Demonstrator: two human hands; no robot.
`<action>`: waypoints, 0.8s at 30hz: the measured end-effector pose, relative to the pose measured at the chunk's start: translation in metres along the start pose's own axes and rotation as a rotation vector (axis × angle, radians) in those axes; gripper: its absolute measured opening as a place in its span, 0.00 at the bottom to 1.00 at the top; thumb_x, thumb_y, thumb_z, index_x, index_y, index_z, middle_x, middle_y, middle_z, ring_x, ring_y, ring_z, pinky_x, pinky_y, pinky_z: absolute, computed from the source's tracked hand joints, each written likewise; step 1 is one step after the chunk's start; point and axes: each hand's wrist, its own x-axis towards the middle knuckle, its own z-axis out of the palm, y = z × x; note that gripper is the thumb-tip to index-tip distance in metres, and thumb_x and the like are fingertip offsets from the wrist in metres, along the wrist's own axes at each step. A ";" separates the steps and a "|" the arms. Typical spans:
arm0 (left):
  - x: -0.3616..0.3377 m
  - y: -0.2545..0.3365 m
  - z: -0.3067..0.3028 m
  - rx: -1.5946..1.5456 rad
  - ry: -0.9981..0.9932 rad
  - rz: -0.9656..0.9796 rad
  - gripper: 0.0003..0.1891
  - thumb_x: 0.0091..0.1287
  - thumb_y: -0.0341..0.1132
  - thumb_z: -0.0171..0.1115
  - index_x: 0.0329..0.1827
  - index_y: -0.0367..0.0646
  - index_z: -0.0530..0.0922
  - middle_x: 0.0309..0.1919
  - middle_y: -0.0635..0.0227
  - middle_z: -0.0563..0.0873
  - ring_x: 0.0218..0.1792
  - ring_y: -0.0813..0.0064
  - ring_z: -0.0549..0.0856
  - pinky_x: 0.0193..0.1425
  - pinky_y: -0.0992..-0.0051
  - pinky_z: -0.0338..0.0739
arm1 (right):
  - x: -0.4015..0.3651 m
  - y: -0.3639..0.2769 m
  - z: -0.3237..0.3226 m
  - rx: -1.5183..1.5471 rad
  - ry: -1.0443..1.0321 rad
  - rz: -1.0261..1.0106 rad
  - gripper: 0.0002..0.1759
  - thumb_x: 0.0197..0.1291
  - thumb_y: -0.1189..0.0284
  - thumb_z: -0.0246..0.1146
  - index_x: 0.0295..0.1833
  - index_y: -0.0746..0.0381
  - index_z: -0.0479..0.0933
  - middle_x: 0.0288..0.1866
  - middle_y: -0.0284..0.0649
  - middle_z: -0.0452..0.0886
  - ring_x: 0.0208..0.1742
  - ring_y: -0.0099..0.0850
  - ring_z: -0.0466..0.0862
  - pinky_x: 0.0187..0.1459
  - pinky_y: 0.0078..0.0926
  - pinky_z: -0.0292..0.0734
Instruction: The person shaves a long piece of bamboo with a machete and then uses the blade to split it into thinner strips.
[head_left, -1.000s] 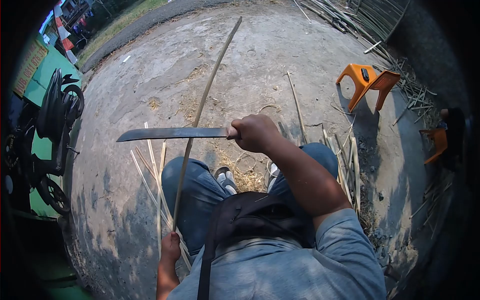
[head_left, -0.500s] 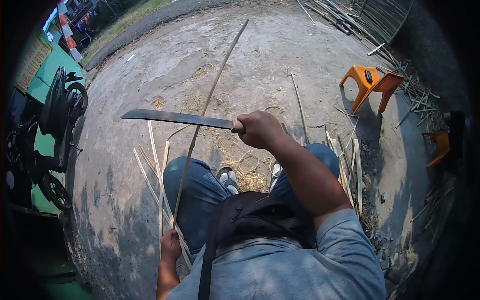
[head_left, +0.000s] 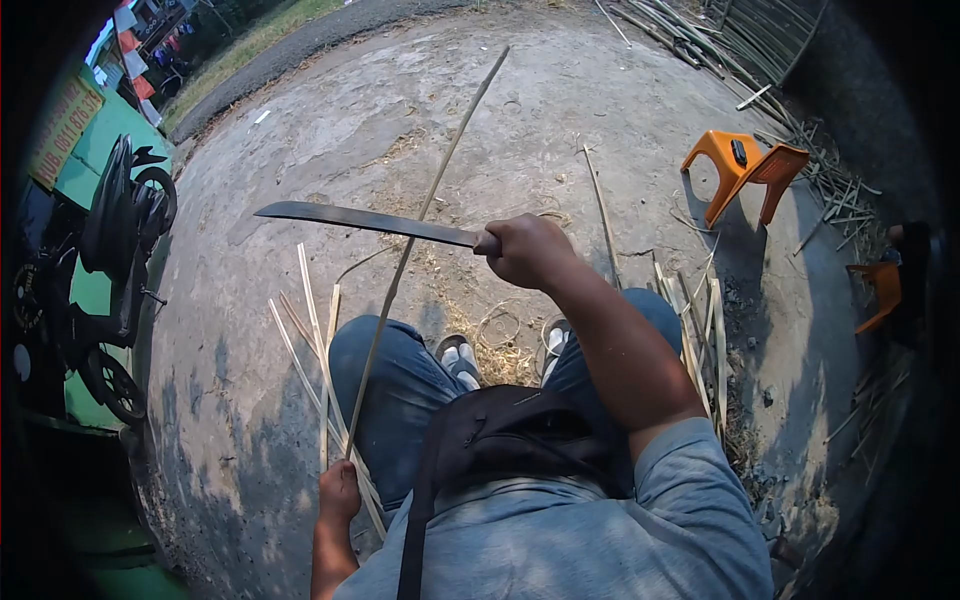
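My right hand [head_left: 530, 250] is wrapped round the wooden handle of a machete [head_left: 345, 219], its long dark blade pointing left. The blade crosses over a long thin bamboo strip [head_left: 440, 168] in front of my knees. Down at my left side, my left hand [head_left: 340, 490] is closed on the lower end of that strip, which slants up and away to the right. Beside my left leg, several pale split strips [head_left: 318, 345] lean in a bundle close to the left hand. A black bag [head_left: 520, 440] rests on my lap.
To the right stands an orange plastic stool chair [head_left: 722, 165] with a small black object on it. More pale strips [head_left: 712, 345] lean by my right knee. A motorcycle [head_left: 115, 260] is parked at the left. Bamboo poles [head_left: 690, 45] lie at the far right; shavings [head_left: 500, 360] lie between my feet.
My right hand and the machete have shifted slightly right, the blade tilting a little more. The strip's far end has moved a bit right and down. My left hand stays nearly in place.
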 end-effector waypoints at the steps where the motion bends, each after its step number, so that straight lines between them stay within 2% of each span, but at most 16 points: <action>1: 0.001 -0.002 0.002 -0.002 0.009 0.006 0.38 0.81 0.66 0.45 0.31 0.35 0.77 0.20 0.51 0.78 0.25 0.53 0.82 0.32 0.56 0.72 | -0.003 -0.003 0.002 0.009 -0.004 -0.005 0.10 0.64 0.61 0.64 0.43 0.52 0.87 0.39 0.45 0.89 0.45 0.49 0.89 0.48 0.48 0.84; 5: 0.002 -0.007 0.005 -0.014 -0.010 -0.010 0.38 0.81 0.67 0.44 0.31 0.35 0.76 0.20 0.50 0.77 0.24 0.51 0.82 0.32 0.55 0.72 | -0.013 -0.013 0.010 -0.140 -0.045 -0.188 0.12 0.64 0.58 0.66 0.38 0.53 0.86 0.37 0.45 0.89 0.44 0.47 0.90 0.45 0.48 0.84; 6: 0.004 -0.005 0.004 -0.017 -0.020 -0.024 0.38 0.81 0.67 0.44 0.32 0.35 0.76 0.20 0.50 0.77 0.24 0.50 0.82 0.32 0.55 0.72 | -0.015 -0.016 0.008 -0.157 -0.053 -0.189 0.13 0.64 0.56 0.67 0.38 0.53 0.86 0.36 0.45 0.89 0.43 0.46 0.90 0.44 0.46 0.85; 9: 0.004 0.000 0.000 0.011 -0.033 -0.042 0.39 0.80 0.68 0.44 0.32 0.35 0.76 0.20 0.49 0.77 0.25 0.49 0.82 0.32 0.55 0.71 | -0.007 -0.008 0.004 -0.182 -0.067 -0.132 0.10 0.62 0.59 0.68 0.38 0.52 0.87 0.37 0.43 0.89 0.44 0.46 0.90 0.45 0.46 0.85; 11: 0.002 -0.002 0.000 0.021 -0.014 -0.034 0.40 0.80 0.69 0.44 0.31 0.34 0.76 0.20 0.48 0.77 0.25 0.47 0.82 0.32 0.54 0.71 | 0.007 0.011 0.011 -0.063 -0.003 -0.022 0.08 0.56 0.65 0.66 0.40 0.50 0.87 0.38 0.42 0.90 0.46 0.46 0.90 0.48 0.47 0.85; 13: 0.006 -0.001 0.003 0.006 0.006 -0.017 0.40 0.79 0.69 0.44 0.31 0.34 0.76 0.20 0.48 0.77 0.25 0.46 0.82 0.32 0.54 0.71 | 0.009 0.010 0.004 0.003 0.035 0.034 0.08 0.57 0.66 0.66 0.42 0.51 0.87 0.39 0.43 0.90 0.46 0.46 0.90 0.49 0.47 0.85; 16: 0.003 -0.003 0.003 -0.021 0.016 -0.010 0.40 0.79 0.69 0.44 0.31 0.34 0.76 0.20 0.47 0.77 0.26 0.44 0.82 0.32 0.53 0.71 | 0.003 0.011 0.009 0.008 0.104 -0.048 0.08 0.62 0.62 0.65 0.39 0.52 0.85 0.34 0.45 0.88 0.40 0.51 0.89 0.43 0.50 0.84; 19: 0.003 0.000 0.004 -0.019 0.005 -0.010 0.40 0.80 0.69 0.44 0.32 0.35 0.76 0.21 0.47 0.77 0.26 0.43 0.82 0.32 0.53 0.71 | -0.006 0.004 0.009 -0.021 0.055 -0.094 0.07 0.62 0.62 0.66 0.39 0.53 0.84 0.34 0.45 0.88 0.40 0.50 0.89 0.42 0.50 0.83; 20: 0.003 0.002 0.003 -0.015 -0.001 -0.013 0.40 0.80 0.69 0.44 0.31 0.35 0.76 0.21 0.47 0.77 0.26 0.42 0.82 0.32 0.53 0.71 | -0.008 0.000 0.006 -0.095 -0.051 -0.099 0.08 0.59 0.64 0.66 0.42 0.51 0.86 0.38 0.44 0.89 0.44 0.47 0.90 0.47 0.48 0.85; 24: 0.008 -0.005 0.005 0.009 0.009 -0.016 0.39 0.80 0.68 0.44 0.31 0.35 0.75 0.21 0.46 0.78 0.27 0.40 0.82 0.32 0.52 0.70 | -0.014 -0.005 0.006 -0.132 -0.001 -0.210 0.07 0.59 0.63 0.67 0.39 0.51 0.86 0.36 0.44 0.89 0.43 0.48 0.90 0.46 0.47 0.85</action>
